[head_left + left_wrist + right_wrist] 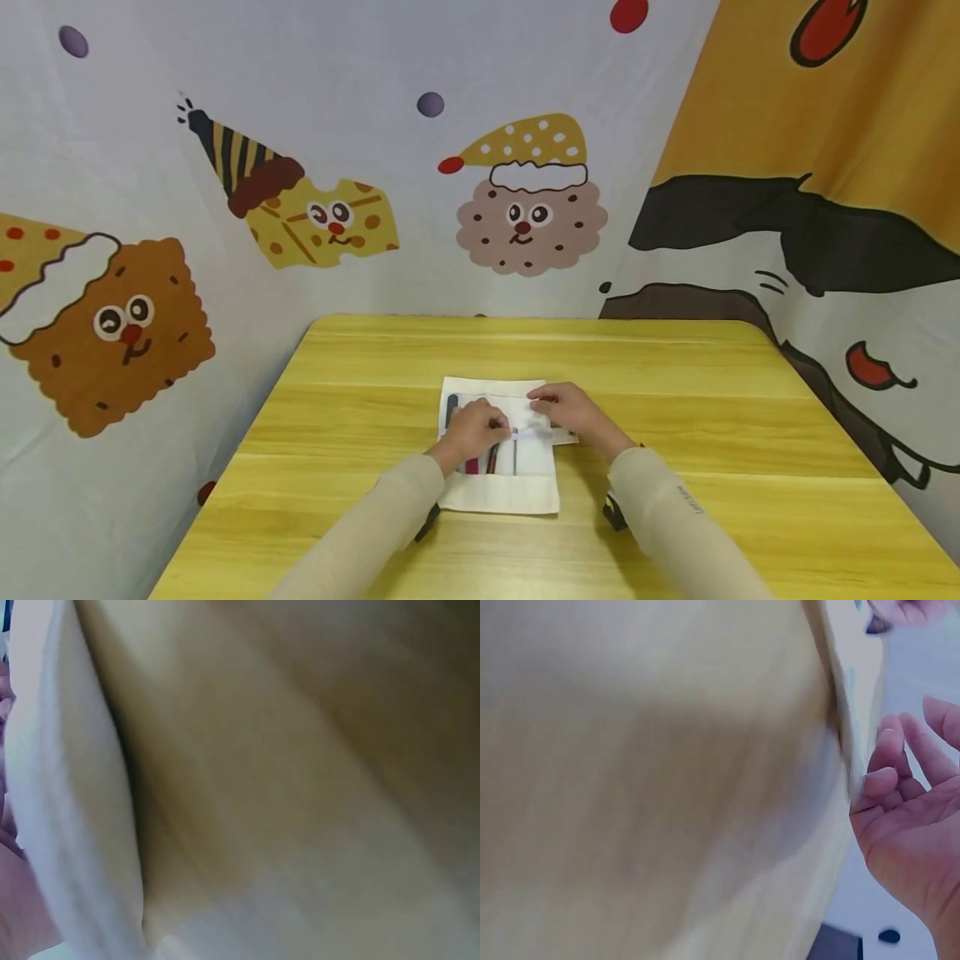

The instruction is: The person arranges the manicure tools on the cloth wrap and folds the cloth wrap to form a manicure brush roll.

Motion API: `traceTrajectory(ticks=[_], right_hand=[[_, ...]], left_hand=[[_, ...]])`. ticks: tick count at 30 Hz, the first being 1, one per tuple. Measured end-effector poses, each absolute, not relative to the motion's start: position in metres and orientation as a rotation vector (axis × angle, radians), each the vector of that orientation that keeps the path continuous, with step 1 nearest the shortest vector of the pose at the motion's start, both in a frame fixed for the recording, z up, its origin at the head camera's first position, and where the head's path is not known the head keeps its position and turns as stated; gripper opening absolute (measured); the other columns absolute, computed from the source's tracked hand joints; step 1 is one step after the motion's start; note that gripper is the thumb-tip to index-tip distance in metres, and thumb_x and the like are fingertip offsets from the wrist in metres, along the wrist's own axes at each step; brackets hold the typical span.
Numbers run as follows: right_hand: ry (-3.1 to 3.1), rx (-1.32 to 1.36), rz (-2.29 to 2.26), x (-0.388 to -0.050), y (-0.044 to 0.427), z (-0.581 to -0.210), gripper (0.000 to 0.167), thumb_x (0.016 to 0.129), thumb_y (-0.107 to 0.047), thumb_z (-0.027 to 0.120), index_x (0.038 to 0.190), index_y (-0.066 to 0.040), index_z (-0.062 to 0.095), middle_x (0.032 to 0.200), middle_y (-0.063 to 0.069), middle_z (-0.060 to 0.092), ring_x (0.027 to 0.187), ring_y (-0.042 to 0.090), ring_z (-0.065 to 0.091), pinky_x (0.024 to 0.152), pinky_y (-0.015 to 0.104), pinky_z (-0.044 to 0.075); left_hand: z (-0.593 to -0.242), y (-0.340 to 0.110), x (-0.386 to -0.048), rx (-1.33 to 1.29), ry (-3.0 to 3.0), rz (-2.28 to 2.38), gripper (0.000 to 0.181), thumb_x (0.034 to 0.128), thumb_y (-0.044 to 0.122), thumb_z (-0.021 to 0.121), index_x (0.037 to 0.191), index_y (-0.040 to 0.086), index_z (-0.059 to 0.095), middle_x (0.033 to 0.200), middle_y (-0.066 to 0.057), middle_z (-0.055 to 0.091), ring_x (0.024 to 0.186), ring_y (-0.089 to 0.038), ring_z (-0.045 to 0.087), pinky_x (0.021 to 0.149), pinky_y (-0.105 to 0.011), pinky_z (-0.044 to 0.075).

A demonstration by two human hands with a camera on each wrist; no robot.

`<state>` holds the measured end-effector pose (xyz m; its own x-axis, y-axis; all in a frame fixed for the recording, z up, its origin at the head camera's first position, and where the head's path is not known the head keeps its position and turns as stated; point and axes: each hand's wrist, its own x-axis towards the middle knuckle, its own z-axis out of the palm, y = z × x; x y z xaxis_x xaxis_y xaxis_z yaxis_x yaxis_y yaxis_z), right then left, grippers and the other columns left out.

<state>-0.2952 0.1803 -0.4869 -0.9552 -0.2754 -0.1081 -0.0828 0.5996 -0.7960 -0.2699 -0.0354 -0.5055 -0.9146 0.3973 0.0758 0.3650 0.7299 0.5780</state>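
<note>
An opened-out white fabric pencil case [498, 497] lies on the table, with a red item [472, 467], a dark pen [492, 459] and a thin grey pen [515, 457] in its lower pocket. Across its middle runs a pale band [534, 434]. My left hand [474, 429] is over the case, thumb and fingertips pinching at the band close to the grey pen; the fingers hide part of this. At the case's upper right edge, my right hand [570, 410] touches the fabric, its fingers loosely bent and thumb apart in the right wrist view [915, 802].
A dark blue item [452, 408] stands in the case's left side. A pale flat strip [564, 437] sticks out past its right edge. The wood-grain table [675, 375] backs onto a printed cartoon cloth [375, 67].
</note>
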Motion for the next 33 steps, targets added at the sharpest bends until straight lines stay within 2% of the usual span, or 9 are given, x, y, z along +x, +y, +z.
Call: traceTrajectory(ticks=[2,5,9,13,24,33], right_hand=[[2.604,-0.259,-1.294,-0.294,0.191,-0.480,0.031,0.100,-0.019,0.059,0.126,-0.003,0.067,0.117,0.010,0.066,0.092,0.023,0.060,0.078,0.039,0.052],[2.621,-0.239,-1.312,-0.292,0.210,-0.473,0.035,0.102,-0.020,0.058,0.129,0.001,0.063,0.123,0.015,0.064,0.104,0.028,0.062,0.087,0.043,0.052],[2.641,-0.178,-1.340,-0.286,0.235,-0.468,0.039,0.103,-0.020,0.056,0.133,0.005,0.058,0.128,0.022,0.060,0.110,0.036,0.061,0.090,0.048,0.051],[2.676,-0.116,-1.326,-0.276,0.259,-0.466,0.040,0.102,-0.021,0.057,0.131,0.007,0.057,0.126,0.024,0.060,0.107,0.038,0.061,0.087,0.049,0.052],[2.747,-0.004,-1.189,-0.246,0.309,-0.471,0.044,0.101,-0.028,0.059,0.127,0.006,0.060,0.123,0.025,0.062,0.108,0.039,0.061,0.085,0.048,0.053],[2.800,0.049,-1.137,-0.217,0.322,-0.486,0.045,0.096,-0.032,0.067,0.121,0.005,0.064,0.112,0.017,0.066,0.096,0.029,0.064,0.075,0.040,0.055]], left_hand=[[-0.505,-0.036,-0.269,0.633,2.881,0.984,0.009,0.0896,0.022,0.075,0.080,0.021,0.075,0.079,0.010,0.055,0.078,-0.010,0.050,0.088,-0.051,0.037],[-0.504,-0.035,-0.269,0.632,2.894,1.017,0.006,0.0884,0.023,0.076,0.083,0.021,0.076,0.081,0.010,0.054,0.079,-0.010,0.049,0.092,-0.054,0.036],[-0.499,-0.030,-0.270,0.668,2.911,0.973,0.005,0.0879,0.024,0.077,0.091,0.019,0.078,0.086,0.008,0.055,0.082,-0.011,0.050,0.089,-0.047,0.036],[-0.497,-0.025,-0.270,0.705,2.906,0.874,0.007,0.0884,0.025,0.076,0.093,0.021,0.079,0.088,0.007,0.056,0.084,-0.013,0.050,0.084,-0.041,0.036],[-0.502,-0.018,-0.268,0.667,2.917,0.744,0.007,0.0887,0.028,0.074,0.088,0.023,0.080,0.087,0.008,0.053,0.088,-0.016,0.049,0.088,-0.045,0.037],[-0.504,-0.013,-0.266,0.680,2.906,0.793,0.007,0.0876,0.026,0.076,0.084,0.022,0.079,0.084,0.009,0.051,0.085,-0.015,0.048,0.087,-0.045,0.036]])
